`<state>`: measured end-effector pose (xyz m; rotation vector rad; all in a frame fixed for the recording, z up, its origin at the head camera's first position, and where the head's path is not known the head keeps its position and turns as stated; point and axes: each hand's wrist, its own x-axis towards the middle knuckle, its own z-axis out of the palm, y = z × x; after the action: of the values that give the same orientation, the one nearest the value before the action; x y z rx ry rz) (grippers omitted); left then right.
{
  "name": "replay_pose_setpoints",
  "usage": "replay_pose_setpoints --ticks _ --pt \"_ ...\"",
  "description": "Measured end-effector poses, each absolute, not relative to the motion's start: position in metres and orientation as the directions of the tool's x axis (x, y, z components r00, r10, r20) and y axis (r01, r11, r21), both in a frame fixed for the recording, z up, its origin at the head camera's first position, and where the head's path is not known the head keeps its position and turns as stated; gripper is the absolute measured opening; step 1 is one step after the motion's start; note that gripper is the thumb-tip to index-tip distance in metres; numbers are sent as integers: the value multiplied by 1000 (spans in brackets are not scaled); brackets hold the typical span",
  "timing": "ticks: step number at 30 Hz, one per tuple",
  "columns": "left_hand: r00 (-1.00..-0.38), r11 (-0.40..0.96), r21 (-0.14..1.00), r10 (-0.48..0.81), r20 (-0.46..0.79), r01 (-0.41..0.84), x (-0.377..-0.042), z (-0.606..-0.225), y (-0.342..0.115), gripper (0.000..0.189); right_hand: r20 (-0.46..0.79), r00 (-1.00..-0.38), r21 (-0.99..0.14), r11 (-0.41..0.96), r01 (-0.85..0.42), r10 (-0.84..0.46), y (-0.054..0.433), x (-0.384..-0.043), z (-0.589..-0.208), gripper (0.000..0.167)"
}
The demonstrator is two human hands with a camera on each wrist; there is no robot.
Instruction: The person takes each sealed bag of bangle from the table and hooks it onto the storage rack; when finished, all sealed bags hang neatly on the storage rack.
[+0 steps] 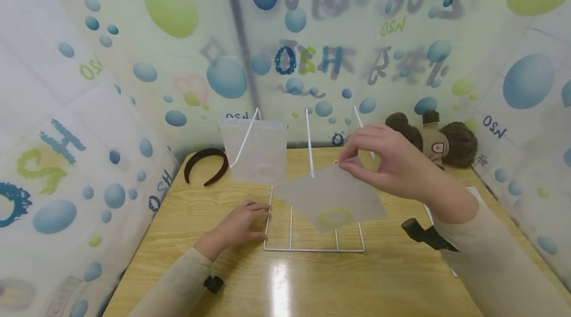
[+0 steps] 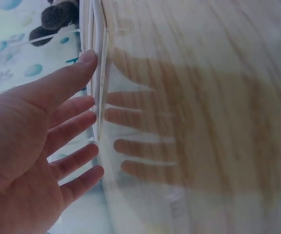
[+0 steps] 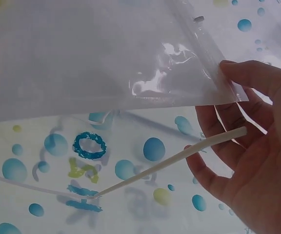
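Note:
My right hand (image 1: 390,163) pinches one corner of a translucent frosted plastic bag (image 1: 325,193) between thumb and fingers. The bag hangs tilted in front of the white wire rack (image 1: 314,250), a yellow-green ring showing low on it. In the right wrist view, a small hole sits in the bag's clear edge strip (image 3: 199,19), and a rack prong (image 3: 179,156) passes in front of the palm. A second frosted bag (image 1: 263,153) hangs by the rack's left prong. My left hand (image 1: 236,225), fingers extended, rests beside the rack's left base wire, fingertips at it.
A dark headband (image 1: 192,161) lies on the wooden table (image 1: 214,277) at the back left. At the back right is a brown plush bear (image 1: 461,143) in a beige top. A white sheet (image 1: 474,195) lies partly under the right arm. Printed curtains (image 1: 187,94) surround the table.

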<state>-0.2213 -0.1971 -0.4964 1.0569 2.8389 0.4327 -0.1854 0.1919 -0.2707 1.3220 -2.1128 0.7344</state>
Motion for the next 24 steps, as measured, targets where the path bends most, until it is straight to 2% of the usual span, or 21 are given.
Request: replay_pose_setpoints --ticks 7,16,24 --pt "-758 724 281 652 20 630 -220 -496 -197 57 645 -412 -174 402 -899 -643 190 -192 -269 17" --pt "-756 723 273 654 22 634 -221 -496 -197 57 601 -480 -241 427 -871 -639 192 -209 -269 17" --pt "-759 724 280 651 24 630 -221 -497 -196 57 512 -578 -331 474 -816 -636 193 -223 -264 7"
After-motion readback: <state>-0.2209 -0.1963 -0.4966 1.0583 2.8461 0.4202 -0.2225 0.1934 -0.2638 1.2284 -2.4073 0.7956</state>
